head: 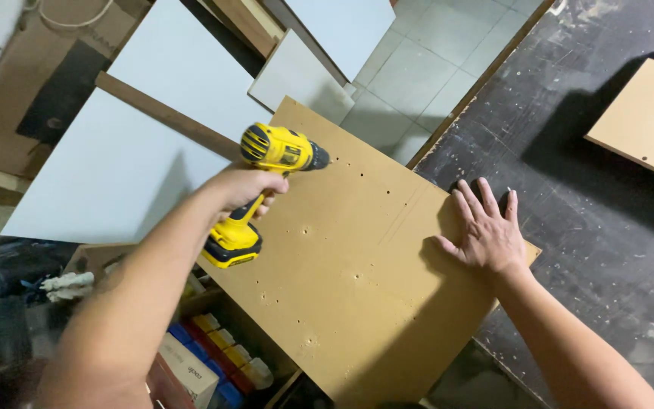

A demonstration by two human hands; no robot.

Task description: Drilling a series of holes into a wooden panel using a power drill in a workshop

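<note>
Yellow and black plastic fills the left hand [242,189]: its grip is clenched around the handle of a yellow-and-black cordless drill [266,178], held sideways with the chuck pointing right, above the upper left part of a brown fibreboard panel [342,280]. The right hand [486,231] lies flat with fingers spread and holds nothing, pressing on the panel's right edge where it rests on the dark, scuffed wooden surface [592,227]. The panel carries several small drilled holes and juts off the surface to the left. Beyond it lean 2 large white boards [115,167] and smaller white panels over a grey tiled floor [425,60]. Another brown board [649,121] lies on the surface at far right. Small coloured boxes [217,356] sit below the panel.
</note>
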